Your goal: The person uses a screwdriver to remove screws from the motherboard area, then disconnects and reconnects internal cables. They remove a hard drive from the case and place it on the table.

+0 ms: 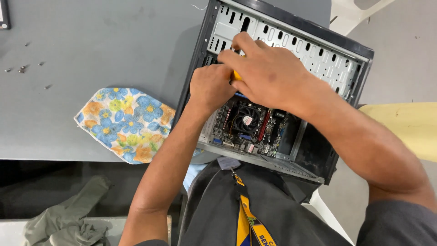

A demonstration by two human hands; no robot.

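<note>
Left hand (210, 86): fist closed, fingers curled inside the open computer case (318, 54); contents of the grip hidden.
Right hand (266, 73): fingers wrapped narrow around a yellow-handled tool (236, 75), likely a screwdriver, only a sliver showing between both hands.
Tool handling: probably light, stiff, best gripped at the handle.
Below the fingers: motherboard (268, 130) with black cooling fan (246, 120); likely fragile, better untouched.
Case: stiff metal, probably heavy, perforated panel beyond the fingertips.
Surface (91, 36): grey, carrying the case; floral cloth (125, 123) left of the left fingers, loose screws (22, 69) well apart.
Room: pale floor, green rag (68, 218) lying low.
</note>
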